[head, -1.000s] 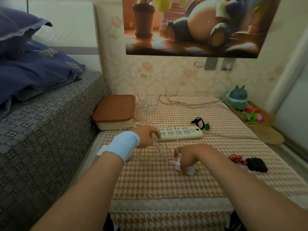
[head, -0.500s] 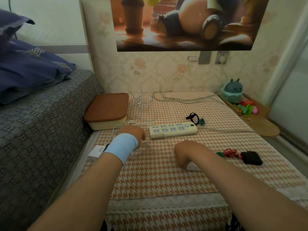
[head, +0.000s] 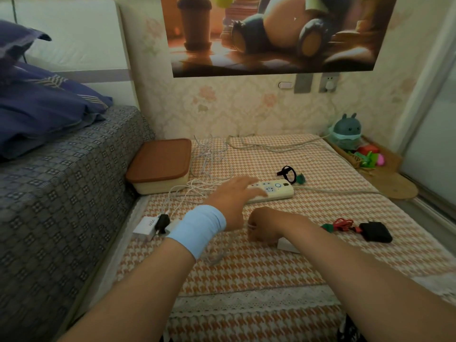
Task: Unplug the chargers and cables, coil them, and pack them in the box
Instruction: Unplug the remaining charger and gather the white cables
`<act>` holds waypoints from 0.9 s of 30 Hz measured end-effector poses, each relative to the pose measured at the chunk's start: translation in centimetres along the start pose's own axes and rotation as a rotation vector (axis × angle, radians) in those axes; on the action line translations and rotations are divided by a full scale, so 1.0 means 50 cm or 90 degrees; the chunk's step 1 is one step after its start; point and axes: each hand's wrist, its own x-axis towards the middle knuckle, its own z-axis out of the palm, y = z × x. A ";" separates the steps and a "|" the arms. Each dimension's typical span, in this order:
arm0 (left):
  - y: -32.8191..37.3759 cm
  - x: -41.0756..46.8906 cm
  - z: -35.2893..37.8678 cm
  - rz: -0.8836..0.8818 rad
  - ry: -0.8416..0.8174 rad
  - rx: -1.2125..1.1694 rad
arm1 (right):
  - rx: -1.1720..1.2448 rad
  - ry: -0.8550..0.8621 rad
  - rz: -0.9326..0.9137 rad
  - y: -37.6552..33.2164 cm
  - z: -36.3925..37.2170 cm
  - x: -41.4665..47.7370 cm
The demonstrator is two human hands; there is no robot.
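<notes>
While holding the left hand (head: 234,193), fingers straight, over the power strip (head: 276,191)
Gripping a thin white cable (head: 251,227) in the curled right hand (head: 265,225), beside a white charger (head: 287,245).

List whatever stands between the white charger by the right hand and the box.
The box is shut by its brown lid. On the way from the white charger lie the left hand and its forearm, stretched across to the power strip, and loose white cables before the box.

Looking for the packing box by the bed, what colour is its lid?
Reddish-brown lid on a cream box; the head view shows it.
</notes>
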 end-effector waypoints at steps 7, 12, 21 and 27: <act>-0.029 0.012 0.023 -0.213 -0.338 0.018 | 0.098 0.028 -0.042 0.030 -0.006 -0.014; -0.064 0.028 0.007 -0.240 -0.339 0.162 | 0.169 -0.009 -0.065 0.047 -0.011 -0.019; -0.030 0.113 -0.020 -0.226 0.043 -0.074 | 0.365 0.300 0.000 0.139 -0.091 0.032; -0.054 0.255 0.062 -0.188 -0.074 -0.073 | 0.295 0.396 0.153 0.231 -0.097 0.115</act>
